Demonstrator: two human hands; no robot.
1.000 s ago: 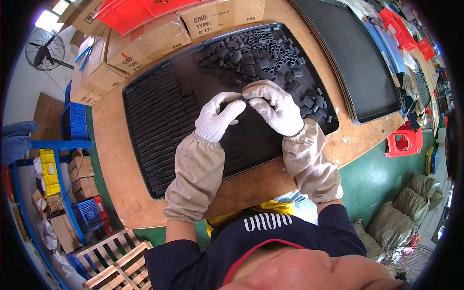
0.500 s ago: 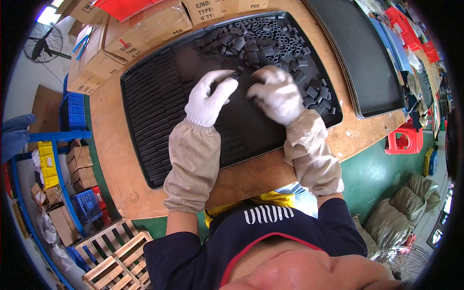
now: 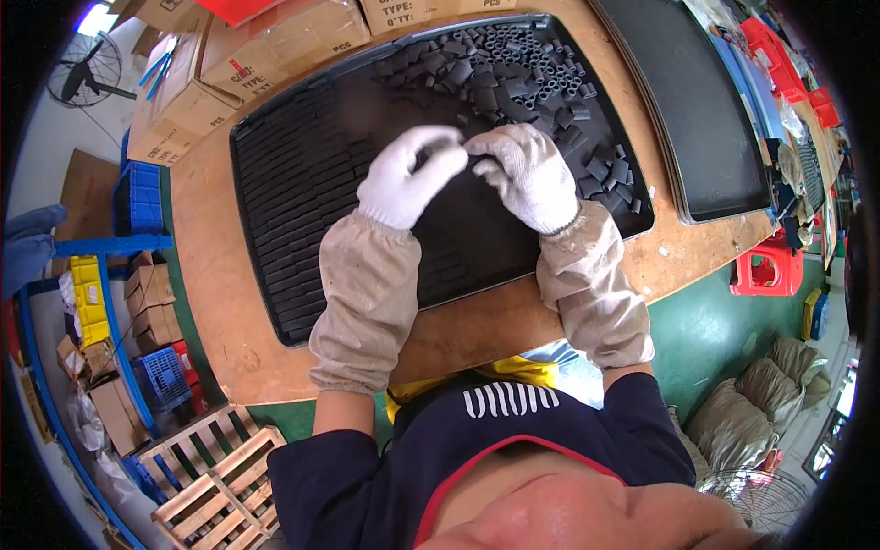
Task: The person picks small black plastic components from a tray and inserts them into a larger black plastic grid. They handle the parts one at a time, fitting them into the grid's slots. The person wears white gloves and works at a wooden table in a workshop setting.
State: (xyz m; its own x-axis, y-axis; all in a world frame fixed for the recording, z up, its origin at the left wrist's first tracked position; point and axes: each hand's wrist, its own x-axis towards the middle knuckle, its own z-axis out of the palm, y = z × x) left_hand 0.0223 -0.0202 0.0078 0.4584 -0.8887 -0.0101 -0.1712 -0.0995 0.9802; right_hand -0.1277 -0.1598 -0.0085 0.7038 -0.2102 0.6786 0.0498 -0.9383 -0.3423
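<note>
Both of my hands wear white gloves and hover over a large black tray [image 3: 500, 240]. My left hand [image 3: 403, 179] is closed, its thumb and fingertips brought together; slight blur hides what they grip. My right hand [image 3: 532, 172] has its fingers curled in a pinch, and its tips meet the left fingertips. A dark bit shows between the hands, too small to name. Flat black pieces [image 3: 298, 202] lie in close rows on the tray's left part. Loose short black tubes [image 3: 513, 46] and black pieces [image 3: 600, 171] are heaped along its far and right parts.
Cardboard boxes [image 3: 275, 55] stand behind the tray, with a red bin [image 3: 238, 7] on top. More black trays [image 3: 687, 110] are stacked at the right of the wooden table [image 3: 213, 266]. A red stool [image 3: 768, 268] stands beyond the table's right edge, and a wooden pallet [image 3: 220, 495] lies lower left.
My right hand has moved left, bringing its fingertips to those of my left hand. A small black piece seen at my left fingertips earlier is now mostly hidden.
</note>
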